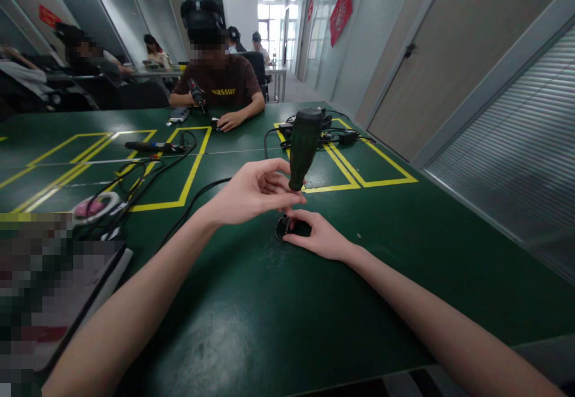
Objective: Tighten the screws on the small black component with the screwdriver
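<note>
While the left hand (258, 193) sits above and the right hand (321, 235) works low, the head view, the only one, has a dark-handled screwdriver (306, 145) standing nearly upright over the green surface (238, 313), its butt end up and leaning slightly right. Left fingers are partly curled with thumb and fingertips drawn close together at the handle's lower end; can't tell if they grip it or just steady it, since the handle overlaps them. Right fingers are a small way apart, thumb on the near side and index on the far side, pinching a small dark part (283, 227) with a round end, which lies on the surface right below the screwdriver; its details are too small to read. Black cable runs behind the left wrist. Farther left on the surface: a pen-shaped tool (155, 147) with a cord, a white tape roll (99, 206) with something pink inside, and a blurred-out device (81, 301) at the near left edge. Far side, right of centre: a tangle of black cables and adapters (345, 138) within yellow tape outlines. Across the surface, a co-worker in a brown shirt (245, 79) holds a dark tool (196, 93), other hand resting flat near a small item.
</note>
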Demonstrator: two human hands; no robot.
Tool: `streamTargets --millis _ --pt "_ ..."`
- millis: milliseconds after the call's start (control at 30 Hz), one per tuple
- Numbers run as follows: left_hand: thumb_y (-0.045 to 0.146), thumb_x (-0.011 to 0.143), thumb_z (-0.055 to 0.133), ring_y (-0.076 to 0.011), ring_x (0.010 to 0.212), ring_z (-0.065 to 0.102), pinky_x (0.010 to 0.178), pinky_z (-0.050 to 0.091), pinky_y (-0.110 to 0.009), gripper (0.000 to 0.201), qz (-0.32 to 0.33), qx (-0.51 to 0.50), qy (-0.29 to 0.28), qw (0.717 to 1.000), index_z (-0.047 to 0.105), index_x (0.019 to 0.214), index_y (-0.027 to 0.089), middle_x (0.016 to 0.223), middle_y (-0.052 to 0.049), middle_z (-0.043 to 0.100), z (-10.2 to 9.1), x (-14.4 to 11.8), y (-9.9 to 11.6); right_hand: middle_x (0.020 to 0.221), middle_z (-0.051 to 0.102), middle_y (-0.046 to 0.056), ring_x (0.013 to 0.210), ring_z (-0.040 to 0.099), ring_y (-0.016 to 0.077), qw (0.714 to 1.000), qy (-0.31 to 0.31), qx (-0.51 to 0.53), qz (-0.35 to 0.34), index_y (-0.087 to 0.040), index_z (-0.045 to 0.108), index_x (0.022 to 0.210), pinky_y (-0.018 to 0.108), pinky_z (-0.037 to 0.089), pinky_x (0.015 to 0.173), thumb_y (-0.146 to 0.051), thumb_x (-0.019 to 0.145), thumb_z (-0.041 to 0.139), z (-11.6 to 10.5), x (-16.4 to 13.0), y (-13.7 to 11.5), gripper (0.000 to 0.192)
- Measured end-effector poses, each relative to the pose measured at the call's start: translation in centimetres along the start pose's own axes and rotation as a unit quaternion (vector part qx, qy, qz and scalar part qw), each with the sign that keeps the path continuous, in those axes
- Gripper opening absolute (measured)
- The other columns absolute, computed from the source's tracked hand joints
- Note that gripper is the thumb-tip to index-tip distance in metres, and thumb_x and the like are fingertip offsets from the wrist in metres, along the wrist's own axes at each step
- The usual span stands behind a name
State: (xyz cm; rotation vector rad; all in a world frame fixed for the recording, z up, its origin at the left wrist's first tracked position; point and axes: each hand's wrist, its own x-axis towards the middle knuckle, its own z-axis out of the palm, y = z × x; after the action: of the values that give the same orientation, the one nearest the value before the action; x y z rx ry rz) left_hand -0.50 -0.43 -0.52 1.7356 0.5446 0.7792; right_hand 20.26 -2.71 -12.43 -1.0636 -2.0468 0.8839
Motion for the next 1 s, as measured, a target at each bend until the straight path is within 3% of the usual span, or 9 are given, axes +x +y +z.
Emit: streamTargets --millis 267,700,1000 --pt "0.021 0.081 0.082 -0.0144 0.069 0.073 0.066 0.062 -0.025 0.030 0.012 0.021 0.004 1.000 0.058 0.097 0.015 0.085 -0.005 0.076 0.04 0.05 -0.10 0.097 0.076 0.006 0.088 0.069 0.0223 1.000 -0.002 0.006 0.004 -0.018 0.071 0.106 0.038 0.055 0.085 -0.030 0.085 0.075 0.02 0.00 0.03 0.024" --pt "0.025 0.074 0.088 -0.0118 0.068 0.068 0.062 0.054 -0.021 0.037 0.042 0.105 0.058 0.992 0.057 0.092 0.017 0.084 -0.001 0.071 0.23 -0.04 0.11 0.097 0.074 0.006 0.087 0.068 0.0215 1.000 -0.005 0.008 -0.001 -0.018 0.071 0.103 0.038 0.054 0.085 -0.030 0.087 0.074 -0.02 0.02 -0.05 0.020" --pt "0.025 0.077 0.086 -0.0136 0.068 0.071 0.064 0.058 -0.023 0.041 0.041 0.078 0.049 0.995 0.061 0.107 0.016 0.087 -0.002 0.072 0.21 -0.07 -0.02 0.095 0.074 0.005 0.087 0.068 0.0216 1.000 -0.004 0.002 0.001 -0.018 0.071 0.103 0.037 0.054 0.086 -0.030 0.086 0.075 -0.08 0.03 -0.14 0.021"
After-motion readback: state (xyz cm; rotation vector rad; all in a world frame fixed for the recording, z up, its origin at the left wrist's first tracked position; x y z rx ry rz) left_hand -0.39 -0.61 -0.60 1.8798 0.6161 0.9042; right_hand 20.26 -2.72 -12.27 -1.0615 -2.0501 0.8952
